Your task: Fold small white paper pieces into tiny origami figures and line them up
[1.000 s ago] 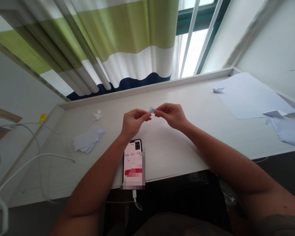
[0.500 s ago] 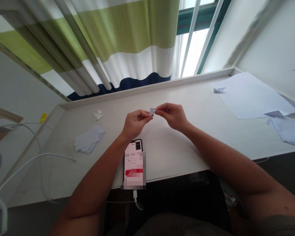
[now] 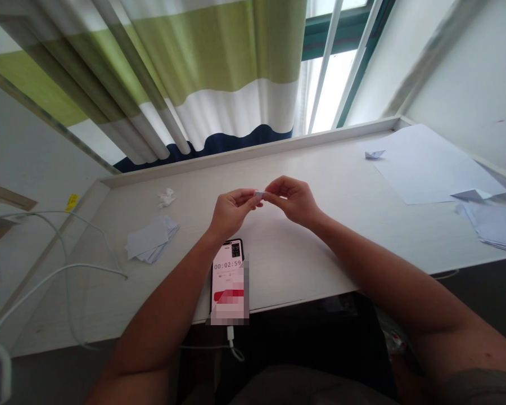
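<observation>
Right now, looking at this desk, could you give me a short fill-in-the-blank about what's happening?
1. A small folded piece of ____ is pinched between the left hand and the right hand.
2. The timer on the phone reads ____.
3. A loose stack of paper squares lies to the ____ of the phone.

Missing words: paper; 00:02:59; left.

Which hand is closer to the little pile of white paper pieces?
The left hand is closer; it is up and to the right of the pile of white paper pieces. The right hand is farther away, on the left hand's other side.
</observation>
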